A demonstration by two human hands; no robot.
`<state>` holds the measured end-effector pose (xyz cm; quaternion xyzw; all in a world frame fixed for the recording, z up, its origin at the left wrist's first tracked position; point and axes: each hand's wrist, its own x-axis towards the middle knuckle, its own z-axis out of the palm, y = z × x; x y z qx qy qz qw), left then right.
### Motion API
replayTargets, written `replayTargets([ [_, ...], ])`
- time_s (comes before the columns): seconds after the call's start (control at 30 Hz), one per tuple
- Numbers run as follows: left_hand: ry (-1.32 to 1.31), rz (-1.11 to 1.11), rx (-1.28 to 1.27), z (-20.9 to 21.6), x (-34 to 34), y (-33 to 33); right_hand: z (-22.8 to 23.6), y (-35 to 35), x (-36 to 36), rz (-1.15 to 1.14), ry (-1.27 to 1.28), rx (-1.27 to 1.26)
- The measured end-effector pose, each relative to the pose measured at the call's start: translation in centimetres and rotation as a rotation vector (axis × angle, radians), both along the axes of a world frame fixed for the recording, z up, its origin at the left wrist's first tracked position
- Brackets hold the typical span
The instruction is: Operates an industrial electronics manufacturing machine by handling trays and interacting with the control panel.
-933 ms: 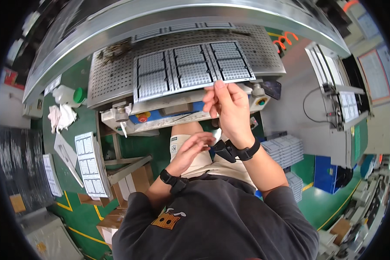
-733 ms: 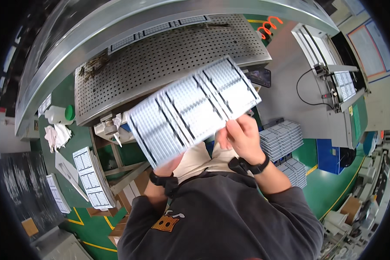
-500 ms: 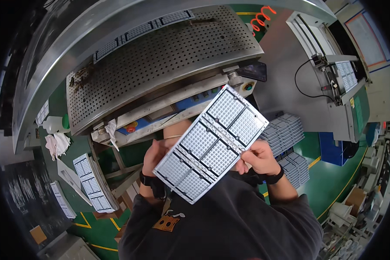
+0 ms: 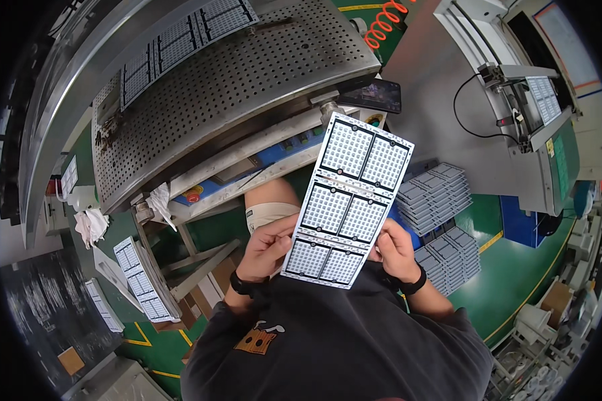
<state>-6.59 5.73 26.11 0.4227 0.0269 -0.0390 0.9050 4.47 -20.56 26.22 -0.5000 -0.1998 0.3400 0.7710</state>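
In front of my chest is a white circuit board panel (image 4: 344, 212), with black-outlined blocks of small square pads. It is tilted, its lower end close to my shirt. My left hand (image 4: 266, 250) grips its left edge near the bottom, with the thumb at the front edge and fingers partly hidden behind. On the opposite edge, my right hand (image 4: 396, 252) pinches the panel, some fingertips out of sight behind it. Another similar panel (image 4: 180, 43) lies on the perforated metal table (image 4: 247, 93) ahead of me, under a raised metal frame.
Right of my right hand stand stacks of grey panels (image 4: 438, 200). At left are a pile of white panels (image 4: 140, 281) and a crumpled cloth (image 4: 91, 226). A phone (image 4: 374, 95) rests beside the perforated table. An orange coiled hose (image 4: 383, 27) hangs at the back.
The panel has turned counterclockwise to a more upright angle and faces me more squarely. My left hand has come out from behind it to its left edge. The view has shifted slightly.
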Motion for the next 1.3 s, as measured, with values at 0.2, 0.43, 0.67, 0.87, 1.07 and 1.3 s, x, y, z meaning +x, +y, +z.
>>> replayTargets([
  [0.2, -0.062, -0.077, 0.021, -0.7, 0.7, -2.9, -0.7, -2.1, -0.9, -0.140, 0.006, -0.073],
  [0.43, -0.015, -0.026, 0.017, -0.4, 1.6, -5.5, -0.7, -3.3, -0.6, -0.220, 0.090, -0.029],
  [0.67, 0.039, -0.008, 0.036, 0.0, 2.1, -6.1, 0.3, -3.6, -0.5, -0.246, 0.111, -0.064],
  [0.87, 0.066, -0.005, 0.059, 0.7, 2.5, -6.2, 1.1, -3.4, -0.4, -0.266, 0.163, -0.072],
  [1.07, 0.052, -0.006, 0.005, 1.2, 2.8, -6.4, 1.2, -3.5, -0.5, -0.305, 0.138, -0.078],
  [1.3, -0.018, 0.000, 0.050, 2.0, 2.6, -6.7, -0.1, -4.7, -1.5, -0.218, 0.092, 0.026],
])
